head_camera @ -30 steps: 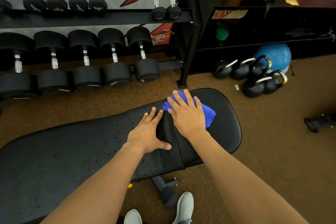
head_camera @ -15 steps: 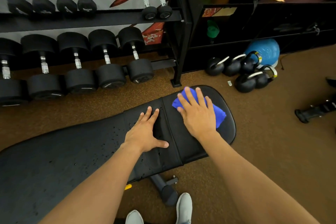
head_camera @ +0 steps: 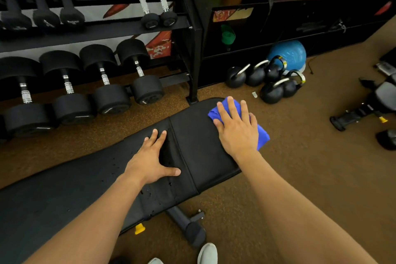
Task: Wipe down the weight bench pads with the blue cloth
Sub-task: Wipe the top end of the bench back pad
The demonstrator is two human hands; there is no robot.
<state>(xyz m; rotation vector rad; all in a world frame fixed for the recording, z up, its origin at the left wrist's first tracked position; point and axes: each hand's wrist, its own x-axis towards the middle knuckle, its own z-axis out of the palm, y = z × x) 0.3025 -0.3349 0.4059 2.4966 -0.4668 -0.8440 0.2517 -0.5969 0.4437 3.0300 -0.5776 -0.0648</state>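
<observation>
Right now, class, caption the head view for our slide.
Right hand presses the blue cloth on the short end pad; left hand rests flat on the long pad.

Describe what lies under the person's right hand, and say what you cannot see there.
The blue cloth lies under the right hand, flat on the seat pad. The cloth's middle and the pad beneath are covered.
</observation>
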